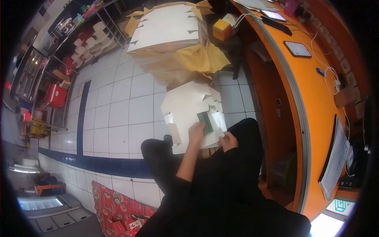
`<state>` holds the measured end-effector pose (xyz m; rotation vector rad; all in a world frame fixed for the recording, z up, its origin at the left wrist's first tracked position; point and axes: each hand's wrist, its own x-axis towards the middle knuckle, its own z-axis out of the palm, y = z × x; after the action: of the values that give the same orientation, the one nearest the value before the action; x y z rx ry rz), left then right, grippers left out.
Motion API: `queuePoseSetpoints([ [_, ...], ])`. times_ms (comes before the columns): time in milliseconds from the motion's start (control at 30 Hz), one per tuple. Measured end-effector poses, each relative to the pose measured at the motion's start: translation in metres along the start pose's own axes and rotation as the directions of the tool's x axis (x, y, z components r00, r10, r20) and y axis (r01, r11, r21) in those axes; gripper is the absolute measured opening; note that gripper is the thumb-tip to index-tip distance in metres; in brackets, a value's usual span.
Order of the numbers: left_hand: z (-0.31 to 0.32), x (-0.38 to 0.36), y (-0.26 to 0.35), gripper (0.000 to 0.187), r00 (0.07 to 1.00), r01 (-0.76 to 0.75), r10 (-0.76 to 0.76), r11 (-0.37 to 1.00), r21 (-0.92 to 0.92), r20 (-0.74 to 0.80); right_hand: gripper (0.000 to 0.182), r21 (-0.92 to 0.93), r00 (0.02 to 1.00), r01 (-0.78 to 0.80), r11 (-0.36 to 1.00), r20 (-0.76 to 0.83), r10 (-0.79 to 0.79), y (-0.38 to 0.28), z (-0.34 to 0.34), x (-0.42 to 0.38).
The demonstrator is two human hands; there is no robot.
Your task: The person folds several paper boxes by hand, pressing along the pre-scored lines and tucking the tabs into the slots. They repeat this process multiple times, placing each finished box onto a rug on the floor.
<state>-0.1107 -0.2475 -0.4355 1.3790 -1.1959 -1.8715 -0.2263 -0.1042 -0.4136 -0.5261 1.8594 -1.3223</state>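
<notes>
A flat white cardboard box blank (185,104) with notches and folded flaps lies in front of me, its near edge between my knees. My left hand (196,133) is over its middle, fingers closed on the edge of a dark green rectangular piece (205,122), perhaps a card. Beside that, one flap (219,121) stands up bright in the light. At the near right corner my right hand (228,141) pinches the blank's edge, its fingertips partly hidden. Another folded flap (174,133) is at the blank's left side.
A stack of white box blanks (166,27) in torn brown paper (193,57) stands ahead. Near it is a yellow box (222,30). An orange counter (292,75) with phones and cables runs along the right. A red patterned mat (114,207) lies behind left; shelves line the left.
</notes>
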Motion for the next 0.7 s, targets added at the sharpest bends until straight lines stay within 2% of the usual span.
queuePoseSetpoints([
  [33,-0.001,0.0,-0.001,0.019,1.0,-0.005,0.005,0.999,0.051,0.003,0.029,0.001,1.0,-0.002,1.0,0.002,0.002,-0.004,0.005,-0.003],
  [100,-0.003,-0.001,-0.005,0.02,0.998,-0.037,0.036,0.999,0.04,0.043,0.02,-0.155,0.968,0.229,0.961,-0.071,-0.242,-0.011,0.013,-0.01],
  [133,-0.002,-0.002,-0.009,0.02,0.994,-0.07,0.068,0.997,0.024,0.085,0.02,-0.155,0.968,0.227,0.962,-0.073,-0.24,-0.014,0.015,-0.013],
  [200,0.002,-0.007,-0.013,0.023,0.986,-0.119,0.113,0.992,0.038,0.126,0.016,-0.428,0.823,0.514,0.743,0.001,-0.569,-0.019,0.018,-0.016],
  [233,0.004,-0.01,-0.013,0.025,0.973,-0.17,0.16,0.984,0.049,0.163,0.016,-0.428,0.823,0.515,0.743,0.002,-0.569,-0.021,0.02,-0.016],
  [367,0.01,-0.025,-0.012,0.032,0.966,-0.203,0.175,0.969,0.141,0.188,0.014,-0.457,0.856,0.436,0.775,-0.054,-0.514,-0.02,0.028,-0.019],
  [433,0.019,-0.05,0.014,0.034,0.981,-0.19,0.143,0.856,0.481,0.132,0.014,-0.44,0.863,0.419,0.795,-0.08,-0.499,-0.015,0.027,-0.017],
  [467,0.023,-0.058,0.019,0.034,0.981,-0.188,0.141,0.856,0.481,0.133,0.017,-0.469,0.869,0.386,0.794,-0.104,-0.484,-0.012,0.028,-0.012],
  [533,0.029,-0.068,0.021,0.04,0.966,-0.256,0.168,0.748,0.612,0.199,0.019,-0.494,0.874,0.354,0.794,-0.127,-0.469,-0.005,0.03,0.0],
  [567,0.026,-0.061,0.01,0.04,0.966,-0.256,0.169,0.747,0.613,0.198,0.022,-0.455,0.898,0.316,0.833,-0.14,-0.417,-0.001,0.03,0.009],
  [633,0.02,-0.041,-0.02,0.049,0.941,-0.293,0.203,0.889,0.351,0.271,0.024,-0.418,0.921,0.268,0.868,-0.155,-0.358,-0.008,0.029,0.014],
  [667,0.016,-0.037,-0.025,0.056,0.949,-0.171,0.135,0.979,0.107,0.286,0.025,-0.471,0.926,0.231,0.852,-0.162,-0.341,-0.015,0.031,0.012],
  [700,0.008,-0.039,-0.012,0.056,0.949,-0.17,0.133,0.979,0.108,0.287,0.027,-0.519,0.93,0.196,0.832,-0.17,-0.325,-0.021,0.032,0.011],
])
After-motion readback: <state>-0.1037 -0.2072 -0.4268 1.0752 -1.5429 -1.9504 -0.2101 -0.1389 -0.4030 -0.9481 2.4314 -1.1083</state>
